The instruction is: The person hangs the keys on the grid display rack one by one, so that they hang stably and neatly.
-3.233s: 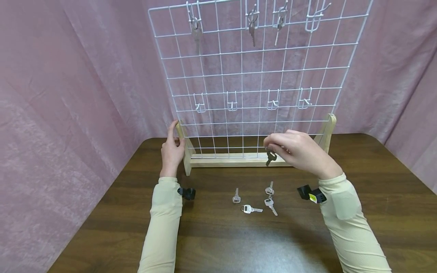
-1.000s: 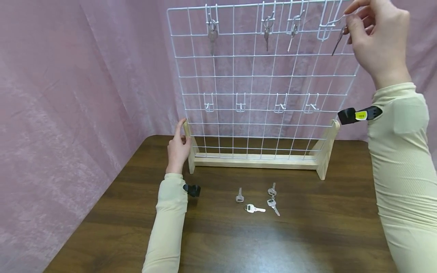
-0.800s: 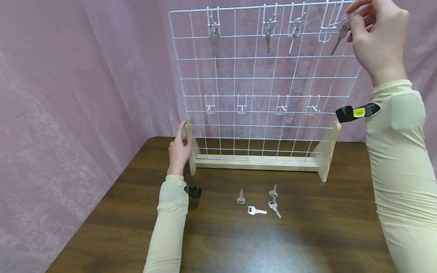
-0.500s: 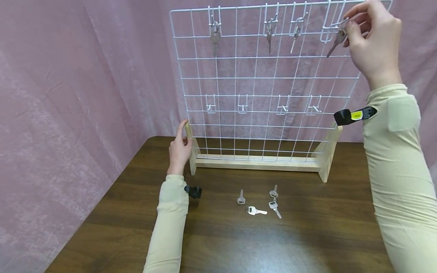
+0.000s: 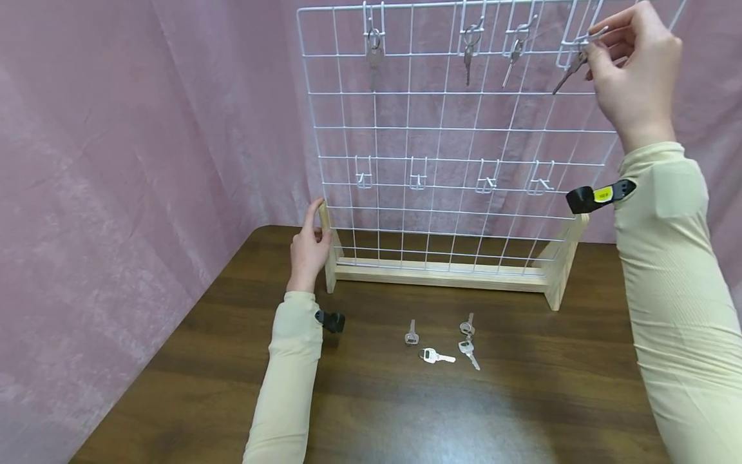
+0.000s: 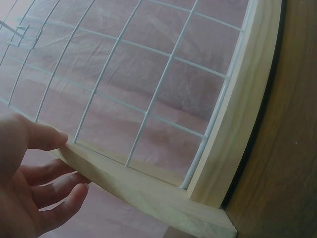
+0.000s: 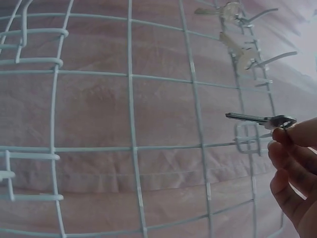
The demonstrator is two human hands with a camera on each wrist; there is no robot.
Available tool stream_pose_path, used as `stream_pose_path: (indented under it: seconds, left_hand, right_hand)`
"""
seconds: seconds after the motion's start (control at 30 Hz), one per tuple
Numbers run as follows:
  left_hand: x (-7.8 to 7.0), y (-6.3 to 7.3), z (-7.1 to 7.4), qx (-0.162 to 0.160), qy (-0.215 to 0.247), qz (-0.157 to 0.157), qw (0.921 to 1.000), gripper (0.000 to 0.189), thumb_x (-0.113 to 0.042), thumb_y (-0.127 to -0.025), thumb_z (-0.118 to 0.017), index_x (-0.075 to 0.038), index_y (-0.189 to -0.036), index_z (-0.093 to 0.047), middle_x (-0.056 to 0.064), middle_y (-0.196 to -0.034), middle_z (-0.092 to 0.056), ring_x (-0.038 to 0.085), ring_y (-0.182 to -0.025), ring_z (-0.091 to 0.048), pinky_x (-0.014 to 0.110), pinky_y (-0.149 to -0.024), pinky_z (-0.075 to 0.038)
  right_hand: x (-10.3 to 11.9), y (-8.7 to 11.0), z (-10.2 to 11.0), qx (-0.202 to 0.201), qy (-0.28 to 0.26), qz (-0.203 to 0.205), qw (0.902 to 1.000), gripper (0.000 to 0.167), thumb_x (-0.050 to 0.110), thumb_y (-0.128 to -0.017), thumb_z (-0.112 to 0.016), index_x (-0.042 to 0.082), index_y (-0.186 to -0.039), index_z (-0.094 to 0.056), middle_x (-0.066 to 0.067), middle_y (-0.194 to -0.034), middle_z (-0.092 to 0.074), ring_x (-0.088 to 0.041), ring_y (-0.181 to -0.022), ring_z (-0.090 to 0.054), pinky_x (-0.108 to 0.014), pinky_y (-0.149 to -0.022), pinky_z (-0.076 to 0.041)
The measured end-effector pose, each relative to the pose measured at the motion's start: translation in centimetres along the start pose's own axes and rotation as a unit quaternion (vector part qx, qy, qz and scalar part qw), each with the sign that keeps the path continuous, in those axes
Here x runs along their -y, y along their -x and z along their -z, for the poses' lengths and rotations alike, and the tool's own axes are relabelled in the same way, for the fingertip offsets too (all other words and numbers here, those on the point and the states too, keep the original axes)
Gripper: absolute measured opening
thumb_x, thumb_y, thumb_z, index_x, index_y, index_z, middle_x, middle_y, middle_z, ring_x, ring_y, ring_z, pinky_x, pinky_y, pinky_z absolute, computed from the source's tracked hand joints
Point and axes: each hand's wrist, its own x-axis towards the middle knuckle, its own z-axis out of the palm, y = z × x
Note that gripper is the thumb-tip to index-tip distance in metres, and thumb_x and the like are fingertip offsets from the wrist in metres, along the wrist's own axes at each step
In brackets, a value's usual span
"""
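Pinched by its ring end between thumb and fingertips, a key [image 5: 570, 72] hangs from my right hand [image 5: 634, 80] at the rack's upper right hook [image 5: 574, 44]. The ring is mostly hidden by the fingers, so I cannot tell whether it is on the hook's prong. In the right wrist view the key [image 7: 250, 118] points away from the fingertips. My left hand [image 5: 308, 252] grips the left wooden upright [image 5: 331, 274] of the white wire grid rack [image 5: 426, 130]; the left wrist view shows the thumb and fingers on either side of the wood [image 6: 133, 191].
Three other keys hang along the top row: a left key [image 5: 374, 57], a middle key [image 5: 467, 63] and a right key [image 5: 513, 61]. Lower down is a row of bare hooks [image 5: 417, 180]. Several keys [image 5: 436, 356] lie on the brown table [image 5: 371, 406]. Pink cloth [image 5: 116, 161] hangs behind.
My right hand has carried the key from low before the rack up to the upper right hook, then shifted slightly left. My left hand keeps its grip on the upright.
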Motion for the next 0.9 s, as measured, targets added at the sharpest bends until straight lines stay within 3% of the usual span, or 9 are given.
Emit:
stream_pose_path:
  seconds: [0.4, 0.57, 0.73, 0.9]
  left_hand:
    - [-0.2, -0.1, 0.1, 0.008, -0.006, 0.014, 0.9999, 0.062, -0.016, -0.095, -0.056, -0.041, -0.146, -0.032, 0.013, -0.102, -0.072, 0.033, -0.079, -0.068, 0.047, -0.069, -0.05]
    - [-0.4, -0.2, 0.1, 0.008, -0.008, 0.016, 0.9998, 0.062, -0.016, -0.095, -0.055, -0.043, -0.146, -0.031, 0.013, -0.102, -0.072, 0.033, -0.08, -0.069, 0.046, -0.069, -0.05]
    - [-0.5, -0.2, 0.1, 0.007, -0.008, 0.017, 0.9998, 0.062, -0.017, -0.095, -0.055, -0.043, -0.146, -0.031, 0.013, -0.103, -0.072, 0.033, -0.083, -0.069, 0.048, -0.07, -0.05]
    - [-0.3, 0.0, 0.2, 0.008, -0.01, 0.022, 0.9997, 0.062, -0.017, -0.095, -0.055, -0.043, -0.146, -0.031, 0.014, -0.104, -0.072, 0.033, -0.083, -0.069, 0.047, -0.071, -0.051]
  right_hand:
    - [-1.4, -0.9, -1.0, 0.001, -0.001, -0.016, 0.9999, 0.028, 0.002, -0.089, -0.052, 0.03, -0.086, -0.054, 0.018, -0.071, -0.057, 0.009, -0.05, -0.052, -0.005, -0.054, -0.042]
    - [-1.9, -0.6, -0.5, 0.012, 0.033, -0.012, 0.9993, 0.027, 0.005, -0.091, -0.053, 0.029, -0.102, -0.061, 0.022, -0.071, -0.056, 0.011, -0.05, -0.051, -0.004, -0.054, -0.041]
    - [-2.8, 1.4, 0.4, -0.008, 0.066, 0.001, 0.9978, 0.039, 0.007, -0.092, -0.05, 0.028, -0.124, -0.056, 0.028, -0.068, -0.055, 0.014, -0.052, -0.051, -0.004, -0.055, -0.039]
    - [-2.8, 5.7, 0.5, -0.037, 0.058, 0.013, 0.9976, 0.028, 0.007, -0.09, -0.052, 0.021, -0.111, -0.065, 0.031, -0.067, -0.056, 0.014, -0.053, -0.051, -0.006, -0.057, -0.04]
